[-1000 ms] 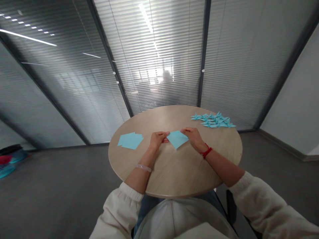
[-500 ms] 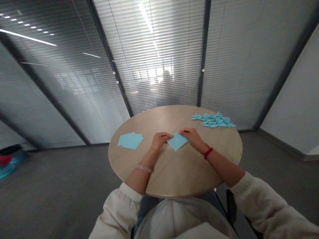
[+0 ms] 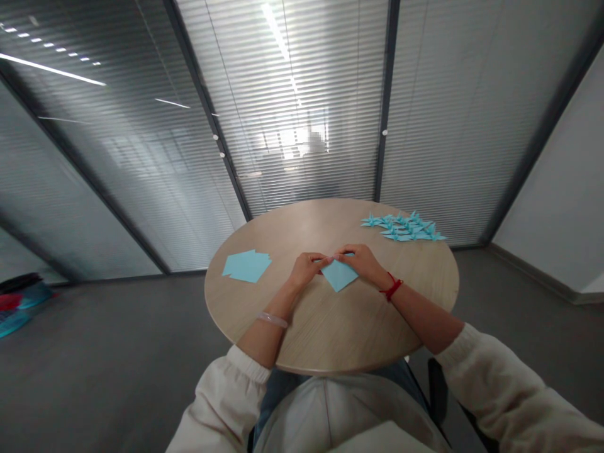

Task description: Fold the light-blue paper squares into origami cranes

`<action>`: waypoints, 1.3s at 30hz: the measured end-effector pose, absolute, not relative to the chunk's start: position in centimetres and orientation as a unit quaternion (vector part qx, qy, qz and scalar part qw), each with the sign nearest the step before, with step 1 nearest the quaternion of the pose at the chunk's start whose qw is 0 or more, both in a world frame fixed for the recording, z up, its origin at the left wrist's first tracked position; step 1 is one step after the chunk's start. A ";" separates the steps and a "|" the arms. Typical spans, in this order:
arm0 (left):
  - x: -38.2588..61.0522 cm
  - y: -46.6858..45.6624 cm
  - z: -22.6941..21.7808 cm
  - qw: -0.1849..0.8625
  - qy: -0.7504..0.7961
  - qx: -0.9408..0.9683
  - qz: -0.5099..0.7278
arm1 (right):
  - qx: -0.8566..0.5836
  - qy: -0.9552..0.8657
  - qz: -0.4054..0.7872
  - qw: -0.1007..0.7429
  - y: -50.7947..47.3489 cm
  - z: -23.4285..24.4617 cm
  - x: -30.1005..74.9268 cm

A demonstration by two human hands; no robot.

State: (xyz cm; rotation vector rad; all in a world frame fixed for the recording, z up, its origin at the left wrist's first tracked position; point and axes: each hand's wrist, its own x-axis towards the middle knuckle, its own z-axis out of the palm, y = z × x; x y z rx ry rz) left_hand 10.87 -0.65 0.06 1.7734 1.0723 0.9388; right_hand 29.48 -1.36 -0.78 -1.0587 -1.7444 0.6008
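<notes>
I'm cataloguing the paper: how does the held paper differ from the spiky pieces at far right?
The held paper shows a broad, flat face; the spiky pieces have many thin points. The left hand and right hand grip the held paper; the spiky pieces lie untouched on the table. Both are blue.
</notes>
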 end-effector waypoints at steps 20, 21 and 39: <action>10.4 -0.4 0.6 0.352 0.454 0.704 0.417 | -0.460 -0.690 0.270 0.489 -0.6 -1.6 29.9; 10.4 -0.4 0.7 0.348 0.454 0.702 0.425 | -0.460 -0.683 0.279 0.494 -0.4 -1.7 29.9; 10.3 -0.3 0.7 0.339 0.443 0.695 0.454 | -0.453 -0.676 0.253 0.523 -0.5 -1.6 30.2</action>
